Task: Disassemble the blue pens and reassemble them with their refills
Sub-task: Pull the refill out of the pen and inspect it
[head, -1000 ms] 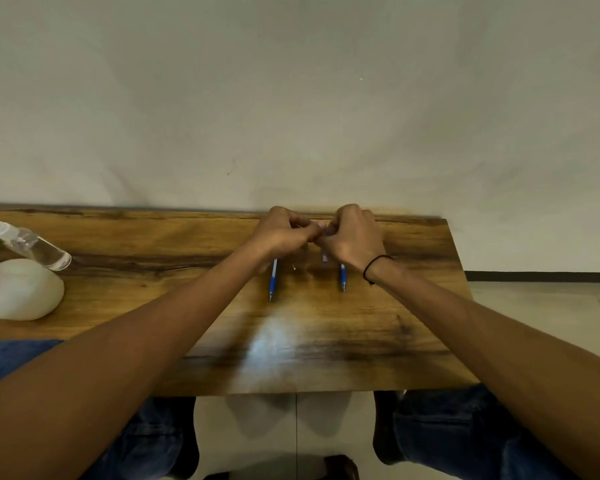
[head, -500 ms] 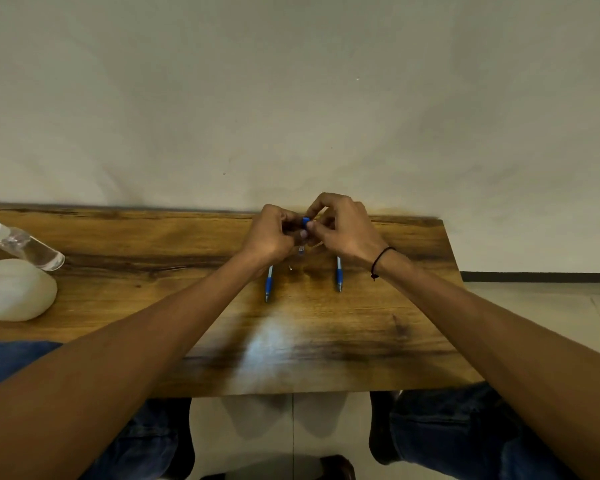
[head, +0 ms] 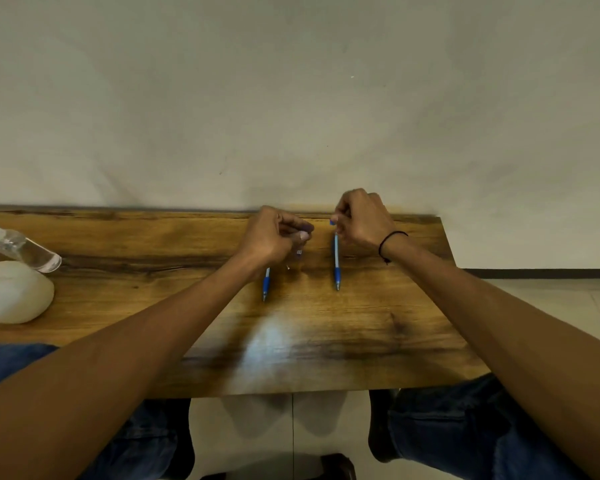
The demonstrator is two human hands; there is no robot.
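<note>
Both hands work at the far edge of the wooden table (head: 378,327), likely so loose parts stay on it. Right hand (head: 362,220) pinches a small blue cap (head: 332,222), apart from the left hand (head: 274,235), fingers curled on something too small to tell. Two blue pens lie between the forearms: left pen (head: 265,284), partly under the wrist; right pen (head: 336,261). One spray bottle (head: 21,249) lies far left.
</note>
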